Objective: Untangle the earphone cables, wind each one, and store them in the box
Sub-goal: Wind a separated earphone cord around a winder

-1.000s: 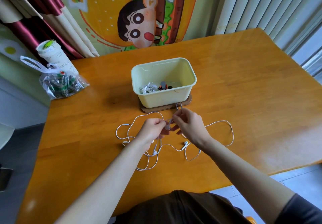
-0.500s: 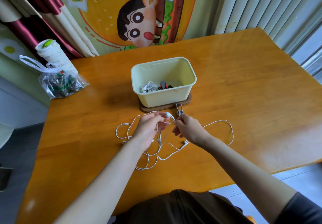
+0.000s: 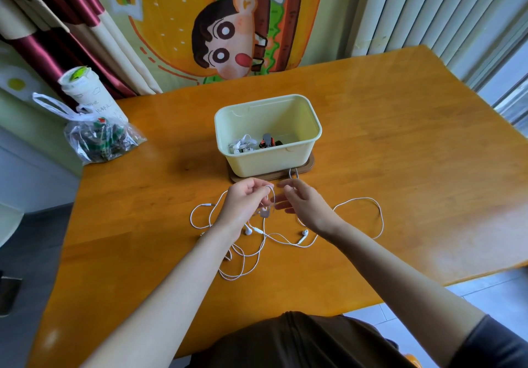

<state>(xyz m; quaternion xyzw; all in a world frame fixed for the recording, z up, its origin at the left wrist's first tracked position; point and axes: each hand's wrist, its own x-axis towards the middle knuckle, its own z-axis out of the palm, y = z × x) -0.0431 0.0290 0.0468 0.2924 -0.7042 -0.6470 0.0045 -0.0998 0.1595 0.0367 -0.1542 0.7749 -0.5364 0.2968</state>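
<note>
Pinching a raised loop of the white earphone cable [image 3: 382, 220] between thumb and curled fingers, the left hand [image 3: 245, 203] hangs just above the orange wooden table [image 3: 414, 167], close in front of the box [image 3: 315, 129]. The right hand [image 3: 304, 206] sits just beside it with fingers loosely spread and gripping nothing; blur makes it unclear whether a fingertip touches the loop. The rest of the cable lies slack on the table under and around both wrists: a tangle of loops near the left forearm, one wide loop reaching out to the right, the jack plug [image 3: 208, 204] to the left, and two earbuds [image 3: 304, 234] lying between the arms. The pale yellow plastic box stands open on a brown wooden base [image 3: 310, 164] and already holds a wound white earphone bundle [image 3: 243, 146] next to a small black and orange item [image 3: 268, 141]. At the table's far left corner are a clear plastic bag [image 3: 100, 141] and a white paper cup [image 3: 85, 87], with a cartoon-printed cloth [image 3: 228, 38] hanging behind.
</note>
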